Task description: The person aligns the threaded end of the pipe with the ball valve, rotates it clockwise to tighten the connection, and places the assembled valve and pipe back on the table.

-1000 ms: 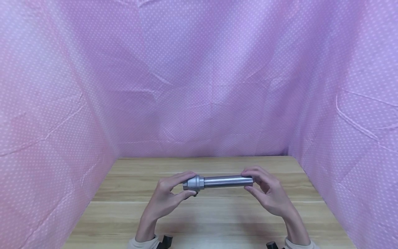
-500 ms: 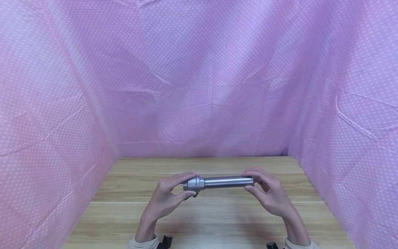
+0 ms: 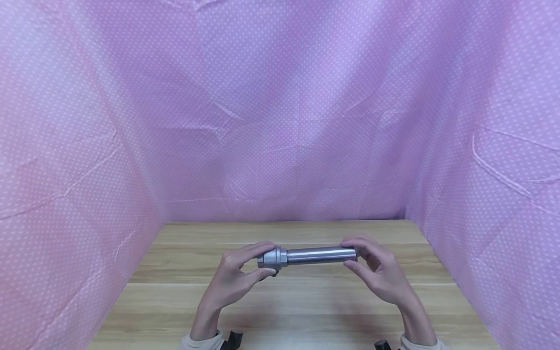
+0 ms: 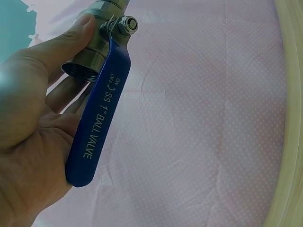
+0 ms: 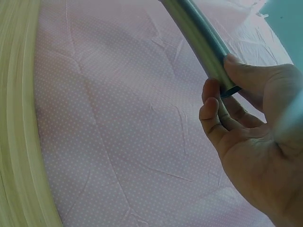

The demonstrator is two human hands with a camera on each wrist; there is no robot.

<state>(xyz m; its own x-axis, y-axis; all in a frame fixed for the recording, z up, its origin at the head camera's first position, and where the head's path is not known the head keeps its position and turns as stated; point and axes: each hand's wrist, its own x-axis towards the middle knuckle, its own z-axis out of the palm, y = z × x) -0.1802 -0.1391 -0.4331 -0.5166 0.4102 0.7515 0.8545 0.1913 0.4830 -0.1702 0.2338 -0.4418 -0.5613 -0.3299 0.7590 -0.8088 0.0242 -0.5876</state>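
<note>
A steel ball valve [image 3: 273, 258] and a smooth steel pipe [image 3: 321, 255] are joined end to end and held level above the table. My left hand [image 3: 234, 277] pinches the valve body between thumb and fingers. In the left wrist view the valve's blue lever [image 4: 98, 118], lettered "SS 1" BALL VALVE", runs back along the palm, and the valve's open threaded end [image 4: 79, 72] faces the wrist. My right hand [image 3: 380, 272] grips the pipe's far right end, with the thumb below and fingers above. The right wrist view shows the pipe's free end [image 5: 230, 91] between thumb and fingers.
Beneath the hands lies a wood-grain table [image 3: 306, 311]. Pink dotted cloth [image 3: 297, 121] hangs behind it and along both sides. Black camera mounts [image 3: 235, 338] show at the cuffs.
Both hands keep their holds on the valve and pipe. The pipe's right end and the right fingers have shifted very slightly; the left hand looks still.
</note>
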